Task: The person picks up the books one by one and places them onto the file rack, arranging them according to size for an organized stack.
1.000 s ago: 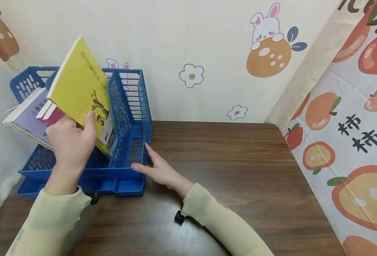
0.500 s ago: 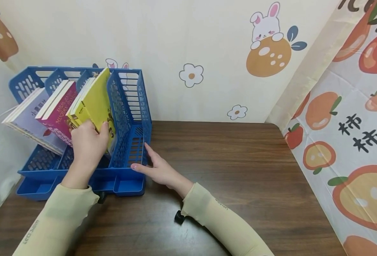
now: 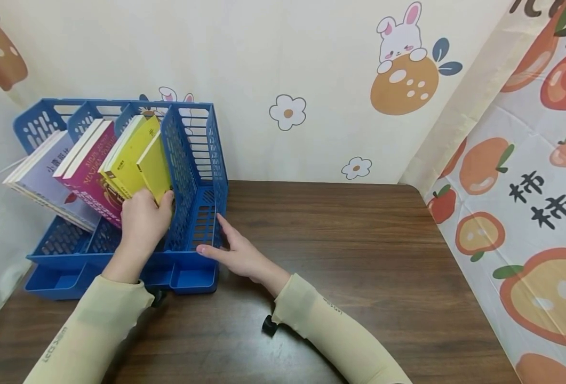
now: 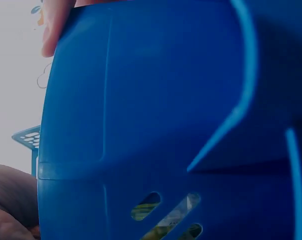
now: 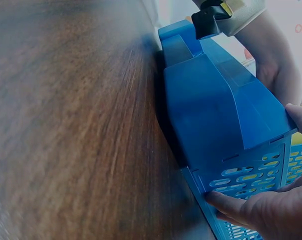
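A blue plastic book rack (image 3: 193, 274) with slotted dividers stands at the left of the table. My left hand (image 3: 143, 221) is in its third compartment, fingers curled round the lower front edge of a thin yellow book (image 3: 155, 168). Other yellow books (image 3: 131, 154) lean beside it. Further left are maroon books (image 3: 93, 165) and pale lilac books (image 3: 54, 165). Touching the rack's right front corner is my right hand (image 3: 239, 256), its fingers straight along the outer side wall and thumb on the front rim. The right wrist view shows these fingers (image 5: 231, 205) on the slotted wall.
The dark wooden table (image 3: 359, 256) extends right of the rack. Behind it hangs a cream curtain (image 3: 331, 58) with printed rabbits and flowers, and a persimmon-print cloth (image 3: 542, 213) lies at the right. The rack's rightmost compartment (image 3: 206, 213) holds no books.
My left hand has brought the raised yellow book down into the third compartment and moved slightly right and lower. The right hand has stayed at the rack's corner.
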### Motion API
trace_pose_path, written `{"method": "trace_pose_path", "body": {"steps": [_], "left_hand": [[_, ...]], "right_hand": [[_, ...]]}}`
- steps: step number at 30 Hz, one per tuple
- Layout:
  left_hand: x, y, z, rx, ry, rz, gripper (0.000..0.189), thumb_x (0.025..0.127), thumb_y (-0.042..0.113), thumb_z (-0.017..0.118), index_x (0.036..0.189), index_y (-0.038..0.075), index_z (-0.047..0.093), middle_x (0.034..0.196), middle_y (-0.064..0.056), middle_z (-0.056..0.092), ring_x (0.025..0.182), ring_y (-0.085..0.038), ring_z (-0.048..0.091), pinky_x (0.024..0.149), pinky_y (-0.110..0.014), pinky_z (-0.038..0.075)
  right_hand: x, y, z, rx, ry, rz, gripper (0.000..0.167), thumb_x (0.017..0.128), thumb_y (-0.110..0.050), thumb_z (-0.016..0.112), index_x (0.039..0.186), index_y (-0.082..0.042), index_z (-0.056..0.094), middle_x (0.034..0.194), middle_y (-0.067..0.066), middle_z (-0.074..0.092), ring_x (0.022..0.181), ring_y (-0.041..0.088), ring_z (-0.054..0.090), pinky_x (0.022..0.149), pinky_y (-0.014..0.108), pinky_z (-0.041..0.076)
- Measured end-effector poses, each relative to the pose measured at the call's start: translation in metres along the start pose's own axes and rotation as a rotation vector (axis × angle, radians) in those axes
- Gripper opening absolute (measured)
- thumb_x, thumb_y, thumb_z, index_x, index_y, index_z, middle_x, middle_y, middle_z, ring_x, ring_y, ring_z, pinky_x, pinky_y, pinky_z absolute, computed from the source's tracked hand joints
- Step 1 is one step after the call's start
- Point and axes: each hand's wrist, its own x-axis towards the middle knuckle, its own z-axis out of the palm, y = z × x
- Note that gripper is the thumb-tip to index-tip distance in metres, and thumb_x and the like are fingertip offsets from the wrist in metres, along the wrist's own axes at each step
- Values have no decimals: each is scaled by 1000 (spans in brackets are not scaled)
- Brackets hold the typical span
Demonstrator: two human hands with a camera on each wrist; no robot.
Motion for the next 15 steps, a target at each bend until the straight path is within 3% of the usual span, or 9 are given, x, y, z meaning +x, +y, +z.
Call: {"method": "trace_pose_path", "body": {"steps": [7, 15], "left_hand": [[-1, -5, -6, 34, -64, -8, 54, 113, 32, 56, 72, -3, 59, 55, -13, 55, 48, -30, 51, 39, -35, 37], [-7, 0, -26, 77, -161, -3, 38, 106, 22, 57, 95, -12, 69, 76, -28, 72, 49, -29, 58, 40, -34, 45]], "right_hand": [[-1, 0, 0, 11, 2, 8, 91, 106, -51, 70, 177, -31, 17, 181, -1, 26, 164, 23, 31, 123, 40, 43], [0, 1, 0, 3, 3, 13, 93, 105, -53, 70, 177, -31, 17, 181, -2, 25, 164, 25, 30, 122, 40, 45]]}}
